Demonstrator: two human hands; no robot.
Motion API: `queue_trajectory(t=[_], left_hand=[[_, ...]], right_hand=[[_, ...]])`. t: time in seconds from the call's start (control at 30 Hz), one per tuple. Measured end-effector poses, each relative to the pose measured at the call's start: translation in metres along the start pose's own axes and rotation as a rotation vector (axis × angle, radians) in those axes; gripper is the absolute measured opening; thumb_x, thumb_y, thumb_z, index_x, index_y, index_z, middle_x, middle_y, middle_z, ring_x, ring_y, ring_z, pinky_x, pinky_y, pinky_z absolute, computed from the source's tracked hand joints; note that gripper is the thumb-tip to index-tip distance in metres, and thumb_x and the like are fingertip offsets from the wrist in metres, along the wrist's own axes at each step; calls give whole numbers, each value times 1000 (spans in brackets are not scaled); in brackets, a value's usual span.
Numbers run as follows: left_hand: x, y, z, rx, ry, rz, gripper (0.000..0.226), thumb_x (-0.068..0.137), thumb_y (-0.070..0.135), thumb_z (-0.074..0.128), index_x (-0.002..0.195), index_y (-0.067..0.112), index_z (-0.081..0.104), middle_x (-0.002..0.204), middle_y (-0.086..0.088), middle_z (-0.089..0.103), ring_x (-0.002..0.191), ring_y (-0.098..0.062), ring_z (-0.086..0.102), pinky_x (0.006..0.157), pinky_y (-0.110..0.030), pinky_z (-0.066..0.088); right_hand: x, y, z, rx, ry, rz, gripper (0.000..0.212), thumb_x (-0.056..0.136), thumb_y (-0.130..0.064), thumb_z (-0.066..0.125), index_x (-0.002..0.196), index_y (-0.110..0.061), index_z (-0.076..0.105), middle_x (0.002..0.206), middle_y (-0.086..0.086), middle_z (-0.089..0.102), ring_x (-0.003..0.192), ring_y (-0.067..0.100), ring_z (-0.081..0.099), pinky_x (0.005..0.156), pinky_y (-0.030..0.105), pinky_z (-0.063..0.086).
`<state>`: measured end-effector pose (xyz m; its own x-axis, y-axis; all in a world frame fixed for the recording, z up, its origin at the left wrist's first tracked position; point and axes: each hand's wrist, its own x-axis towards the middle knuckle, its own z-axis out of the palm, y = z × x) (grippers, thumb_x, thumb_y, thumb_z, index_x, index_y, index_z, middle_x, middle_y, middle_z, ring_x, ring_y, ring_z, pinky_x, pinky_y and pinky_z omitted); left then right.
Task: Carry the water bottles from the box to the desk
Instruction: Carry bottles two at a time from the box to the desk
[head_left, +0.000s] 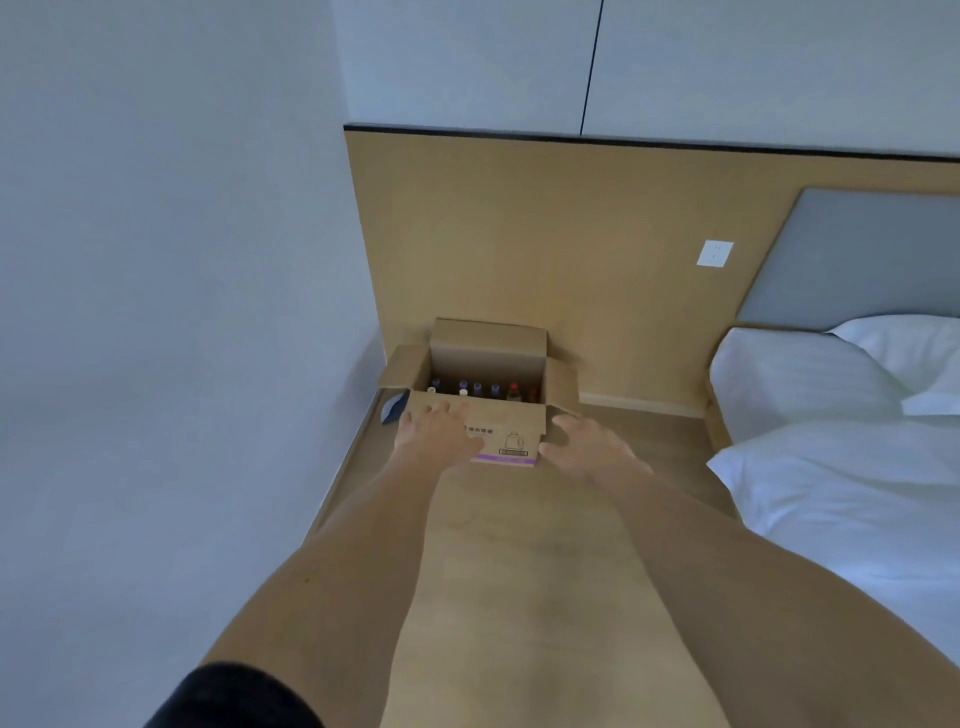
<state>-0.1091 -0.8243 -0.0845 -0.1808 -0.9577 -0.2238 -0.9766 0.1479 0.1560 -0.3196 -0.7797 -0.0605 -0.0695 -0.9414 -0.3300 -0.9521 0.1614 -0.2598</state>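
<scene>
An open cardboard box (511, 426) stands on the wooden floor against the tan wall panel, its flaps folded out. Inside it stand several bottles (478, 388), only their blue, white and red caps showing. My left hand (434, 431) reaches forward with straight fingers over the box's near left corner; whether it touches the cardboard is unclear. My right hand (587, 441) is stretched out just right of the box's near right corner, fingers spread and holding nothing. No desk is in view.
A bed with white bedding (841, 447) and a grey headboard (852, 260) fills the right side. A white wall (171, 312) runs along the left. A small dark object (393, 406) lies left of the box. A wall socket (715, 253) sits on the panel.
</scene>
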Motion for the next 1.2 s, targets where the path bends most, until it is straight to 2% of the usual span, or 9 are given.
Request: queue_trajectory(t=[0.13,0.37,0.6,0.8,1.07,1.2], left_hand=[[74,-8,-2,-30,-20,0,59,92,49,48,147,27,41,148,-5,47,138,-32,39,113,-50,29],[219,-25,-14,-17,-50,-12,64,93,47,47,154,33,31,150,-2,44,139,-30,38,111,-47,30],[360,-33,-39,-43,-66,-72,64,95,54,46,154,33,32,152,-1,43,140,-29,37,112,-46,29],[448,-45,-43,-73,-113,-70,65,97,56,44,156,30,29,152,-3,44,139,-30,39,112,-48,33],[575,-78,-40,-79,-190,7,65,98,55,43,156,30,29,156,-8,39,142,-33,37,114,-51,29],[644,-97,-37,-62,-243,76,65,98,56,43,155,27,30,153,-10,43,140,-35,39,112,-52,33]], right_hand=[[71,-6,-9,51,-20,22,52,97,-39,48,147,-24,39,146,11,45,132,35,46,105,47,43],[229,-3,-25,140,-6,0,62,96,-47,47,154,-30,30,149,6,44,132,31,45,100,43,43],[383,-6,-63,125,-65,9,58,96,-45,46,151,-30,34,146,6,47,130,32,47,101,42,44],[477,-15,-75,85,-131,-1,60,97,-48,44,153,-30,31,145,7,48,127,32,49,101,44,47],[593,-24,-72,119,-151,109,62,96,-51,48,152,-31,33,149,5,46,132,31,47,105,44,44],[651,-41,-65,87,-159,152,61,96,-52,47,152,-30,34,148,6,47,132,31,46,106,43,41]])
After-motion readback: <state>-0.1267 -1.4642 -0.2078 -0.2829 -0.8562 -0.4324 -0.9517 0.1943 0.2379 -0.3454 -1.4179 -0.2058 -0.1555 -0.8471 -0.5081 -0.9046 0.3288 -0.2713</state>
